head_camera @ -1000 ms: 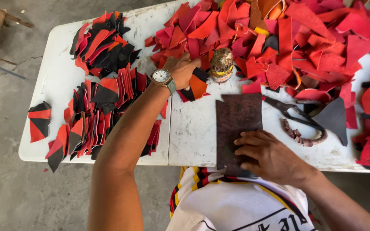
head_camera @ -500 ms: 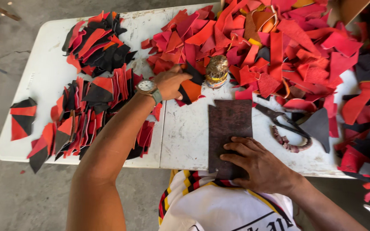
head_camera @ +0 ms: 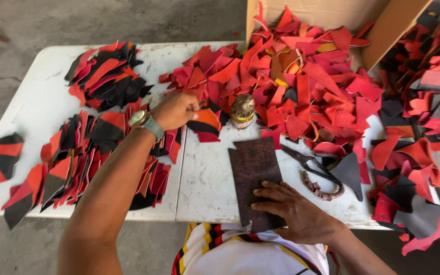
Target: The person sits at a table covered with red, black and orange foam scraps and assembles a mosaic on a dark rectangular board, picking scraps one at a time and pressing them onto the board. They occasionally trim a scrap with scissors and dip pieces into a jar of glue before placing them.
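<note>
While the left hand (head_camera: 176,110) reached to the near edge of the red pile (head_camera: 291,76) at the middle of the table (head_camera: 204,178), its fingers were curled shut around the edge of a red-and-black scrap (head_camera: 204,122), just left of a small jar (head_camera: 242,110). The right hand (head_camera: 294,211) lay flat, fingers spread and holding nothing, pressing the near end of a dark board (head_camera: 253,175) that overhung the table's front edge. To do this well, I judge, the scrap should be pinched by one corner and lifted clear of its neighbours and the jar, while the right hand keeps the board from tipping off the edge. Scissors (head_camera: 309,165) lay just right of the board. Compared with a second ago, the left hand had closed tighter on the scrap and the right hand had barely shifted on the board; the view had tilted to show a cardboard box (head_camera: 393,25) at the far right corner.
</note>
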`<control>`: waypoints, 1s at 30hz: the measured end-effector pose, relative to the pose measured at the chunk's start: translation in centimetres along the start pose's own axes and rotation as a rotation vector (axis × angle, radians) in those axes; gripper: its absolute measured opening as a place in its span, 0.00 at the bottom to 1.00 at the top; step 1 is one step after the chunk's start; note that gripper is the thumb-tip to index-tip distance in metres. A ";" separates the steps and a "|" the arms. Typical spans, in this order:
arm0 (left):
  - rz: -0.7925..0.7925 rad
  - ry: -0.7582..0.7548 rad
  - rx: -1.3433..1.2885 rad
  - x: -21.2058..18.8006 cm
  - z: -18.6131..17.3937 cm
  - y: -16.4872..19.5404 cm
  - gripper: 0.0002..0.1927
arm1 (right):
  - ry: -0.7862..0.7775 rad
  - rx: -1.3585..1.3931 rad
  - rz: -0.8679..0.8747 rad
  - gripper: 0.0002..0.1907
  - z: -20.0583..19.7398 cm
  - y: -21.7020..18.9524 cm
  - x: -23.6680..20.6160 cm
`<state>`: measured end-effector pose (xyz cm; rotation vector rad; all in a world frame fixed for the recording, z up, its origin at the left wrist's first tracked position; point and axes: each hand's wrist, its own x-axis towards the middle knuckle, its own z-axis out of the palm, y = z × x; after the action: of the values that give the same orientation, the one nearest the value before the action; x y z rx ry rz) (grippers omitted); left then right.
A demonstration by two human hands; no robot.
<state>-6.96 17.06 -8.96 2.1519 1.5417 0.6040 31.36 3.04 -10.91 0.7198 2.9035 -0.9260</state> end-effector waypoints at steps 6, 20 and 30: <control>0.036 -0.168 0.161 -0.1 2.4 0.4 0.19 | 0.008 0.010 -0.005 0.43 -0.4 -0.2 0.2; 0.000 -0.497 0.326 -0.3 4.6 0.6 0.25 | 0.723 -0.019 0.274 0.23 0.6 1.8 15.2; 0.038 -0.545 0.317 -1.7 4.0 -0.8 0.42 | 0.594 0.588 0.337 0.10 0.7 5.1 9.0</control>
<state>-5.85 15.30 -12.84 2.3115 1.3514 -0.2304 25.43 10.15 -15.59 1.7146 2.7587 -1.7860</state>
